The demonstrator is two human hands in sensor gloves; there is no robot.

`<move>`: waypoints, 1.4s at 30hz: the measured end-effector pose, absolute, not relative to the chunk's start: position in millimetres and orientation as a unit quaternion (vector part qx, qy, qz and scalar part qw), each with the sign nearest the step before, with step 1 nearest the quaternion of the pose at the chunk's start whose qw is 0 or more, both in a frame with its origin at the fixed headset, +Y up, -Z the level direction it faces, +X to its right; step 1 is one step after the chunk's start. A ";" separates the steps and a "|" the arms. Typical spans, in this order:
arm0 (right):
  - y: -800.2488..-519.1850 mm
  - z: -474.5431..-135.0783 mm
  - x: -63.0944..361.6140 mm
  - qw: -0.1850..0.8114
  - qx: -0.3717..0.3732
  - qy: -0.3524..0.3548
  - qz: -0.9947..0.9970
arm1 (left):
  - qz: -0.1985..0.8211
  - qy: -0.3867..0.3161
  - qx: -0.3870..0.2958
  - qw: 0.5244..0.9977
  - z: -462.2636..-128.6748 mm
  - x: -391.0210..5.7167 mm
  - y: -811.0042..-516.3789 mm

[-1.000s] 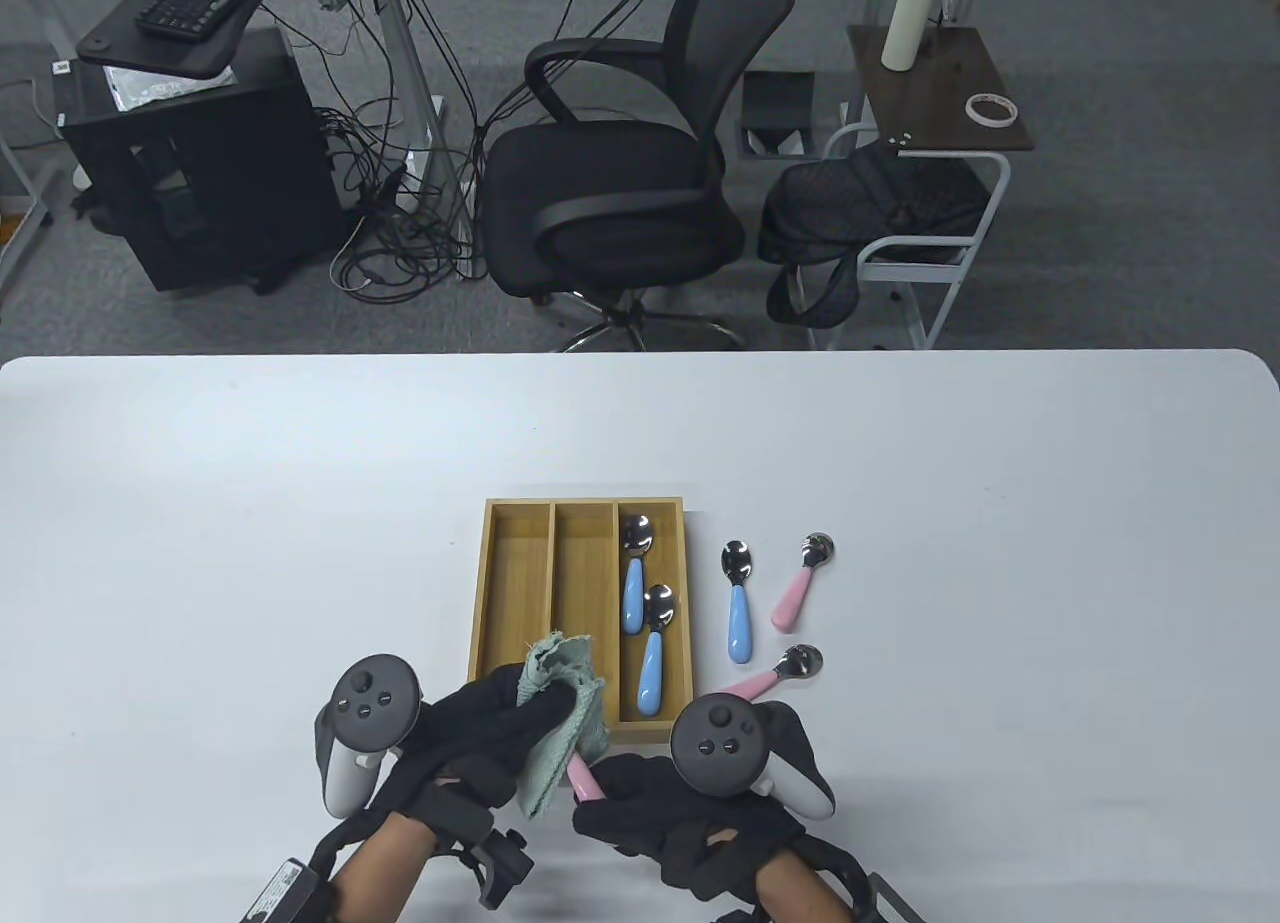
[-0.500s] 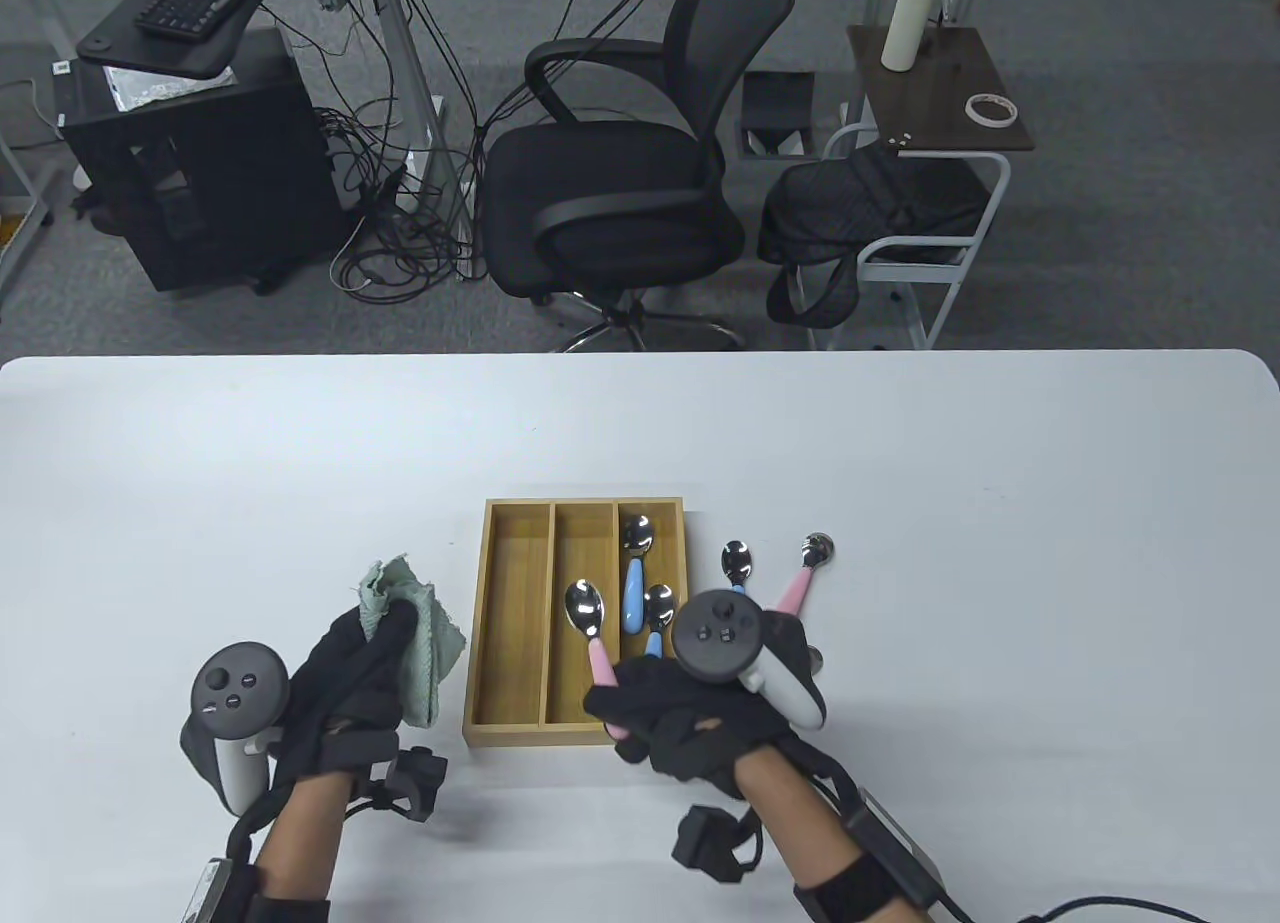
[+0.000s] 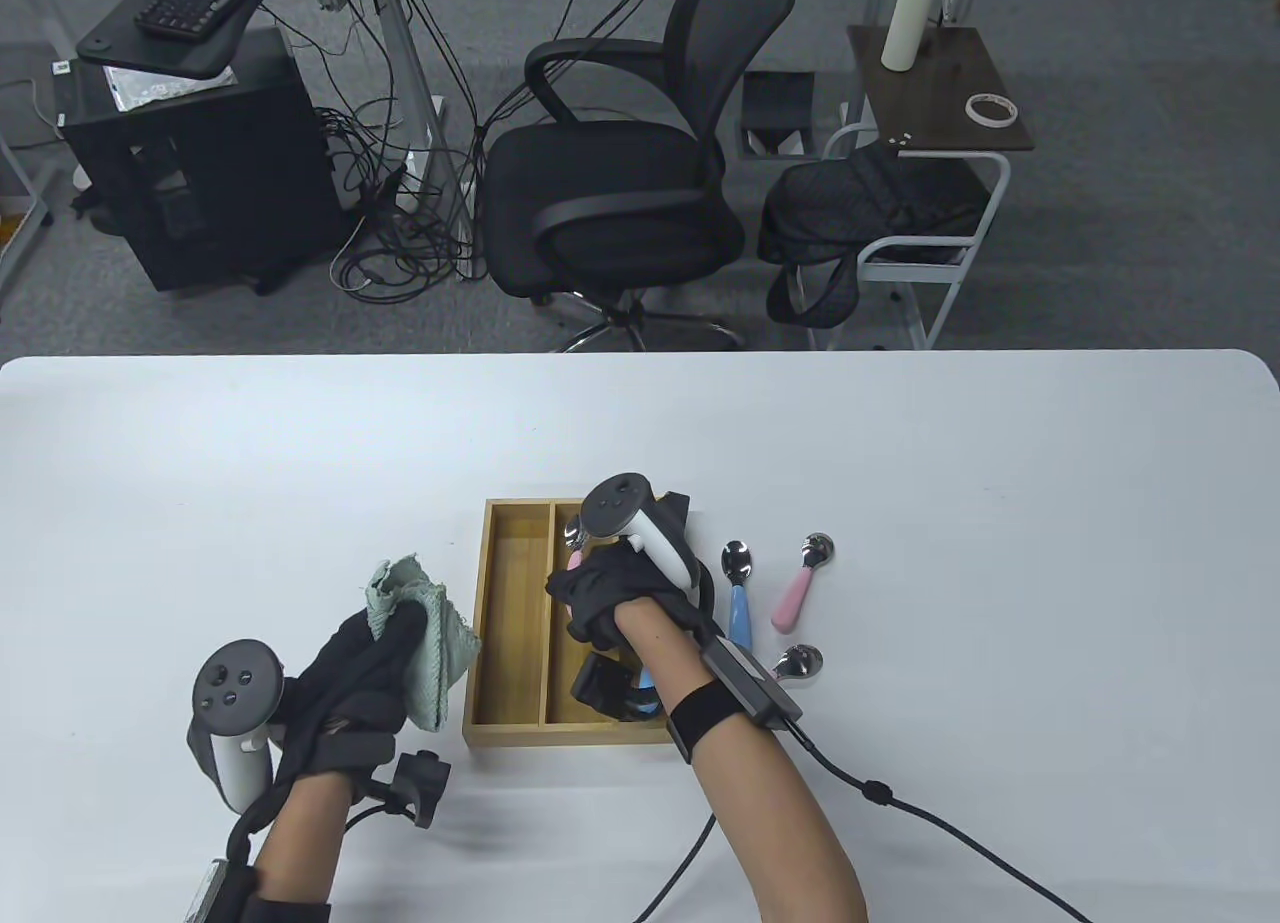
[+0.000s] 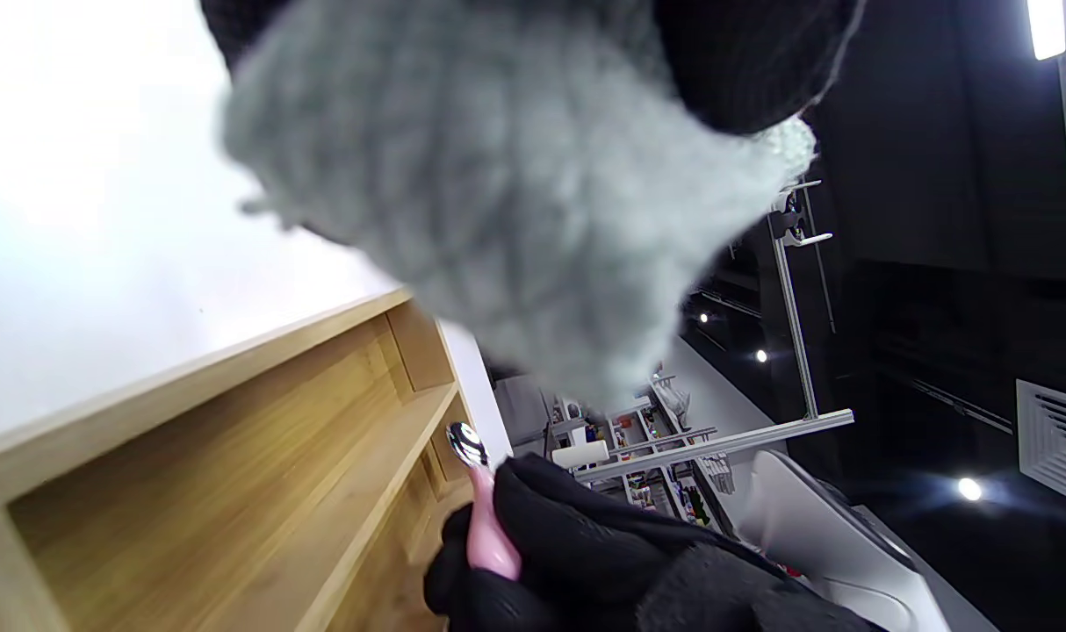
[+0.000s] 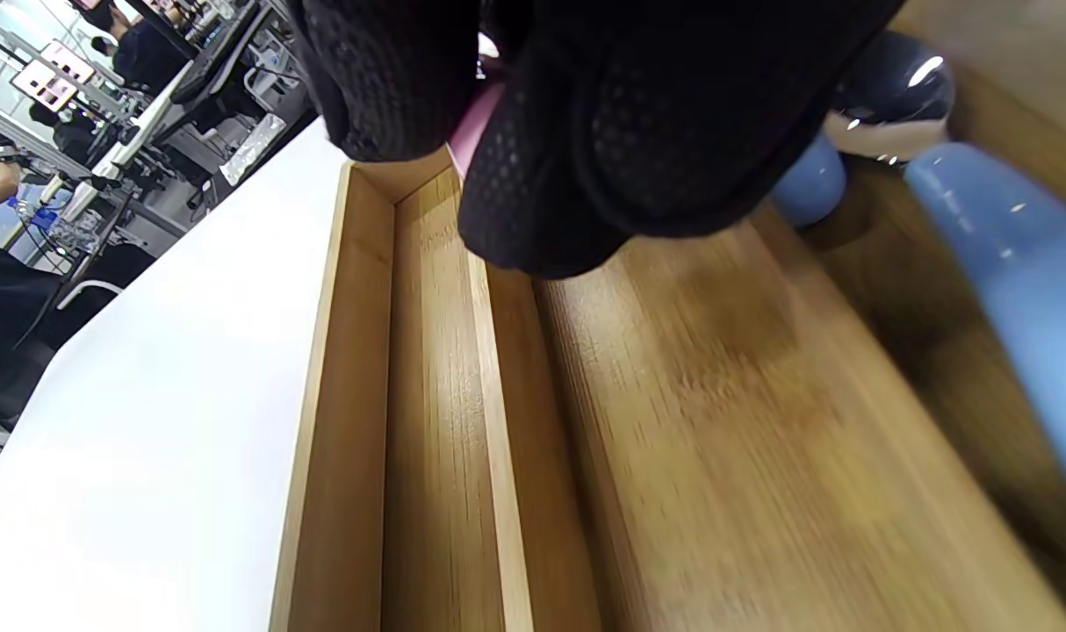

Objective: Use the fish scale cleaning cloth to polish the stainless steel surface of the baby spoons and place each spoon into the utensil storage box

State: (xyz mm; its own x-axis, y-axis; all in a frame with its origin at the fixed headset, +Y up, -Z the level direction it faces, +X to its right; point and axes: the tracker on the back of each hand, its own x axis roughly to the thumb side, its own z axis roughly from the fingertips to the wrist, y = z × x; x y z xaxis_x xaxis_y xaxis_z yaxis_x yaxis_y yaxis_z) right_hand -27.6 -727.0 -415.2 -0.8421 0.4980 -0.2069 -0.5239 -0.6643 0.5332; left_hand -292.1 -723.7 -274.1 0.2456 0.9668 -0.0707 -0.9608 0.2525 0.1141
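Where the right hand [image 3: 600,588] reaches over the wooden utensil storage box [image 3: 505,623], covers most of the middle and right compartments in the table view; only the bowl tip of the pink-handled baby spoon [image 3: 575,543] peeks out past the knuckles. Fingers curled around that pink handle, confirmed in the left wrist view: steel bowl and pink handle [image 4: 485,527] protruding from the black glove, over the box's middle compartment. Cannot tell whether the spoon touches the compartment floor. Right wrist view: only a sliver of pink between the gloved fingers [image 5: 603,123], plus the bare, motion-blurred middle compartment floor and two blue handles with a steel bowl in the right compartment, which the table view mostly hides beneath wrist and forearm. Left compartment bare wood in all three views. Left hand [image 3: 350,673] on the table left of the box, fingers clenched on the pale green fish scale cleaning cloth [image 3: 425,643]; cloth edge just beside the box wall, contact not resolvable. Left wrist view: cloth out of focus, filling the upper frame. Outside the box, right side, table view only: blue-handled spoon [image 3: 738,603], handle partly behind the wrist strap; pink-handled spoon [image 3: 800,583] fully visible; third spoon [image 3: 800,661] showing only its bowl, handle hidden.
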 end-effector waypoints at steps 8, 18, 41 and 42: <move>-731.3 -420.0 -25.1 0.285 -0.021 0.300 0.910 | 0.600 0.055 0.017 0.798 -274.7 -288.7 -723.6; -684.9 -397.8 -0.1 0.222 -0.006 0.245 0.944 | 0.598 0.056 0.015 0.800 -273.8 -288.0 -724.0; -754.7 -341.0 76.7 -0.056 -0.166 0.349 0.921 | 0.586 0.022 -0.006 0.810 -270.7 -271.8 -720.2; -756.1 -341.2 77.1 -0.049 -0.169 0.351 0.920 | 0.586 0.021 -0.006 0.810 -270.7 -271.6 -719.8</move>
State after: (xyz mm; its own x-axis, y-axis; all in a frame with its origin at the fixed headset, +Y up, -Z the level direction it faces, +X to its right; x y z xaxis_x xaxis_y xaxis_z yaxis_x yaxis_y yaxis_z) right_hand 77.1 -756.1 -341.2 -0.9381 -0.2096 -0.2758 -0.0277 -0.7484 0.6627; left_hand -271.6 -719.8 -270.7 0.3135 0.9487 -0.0405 -0.9492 0.3142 0.0141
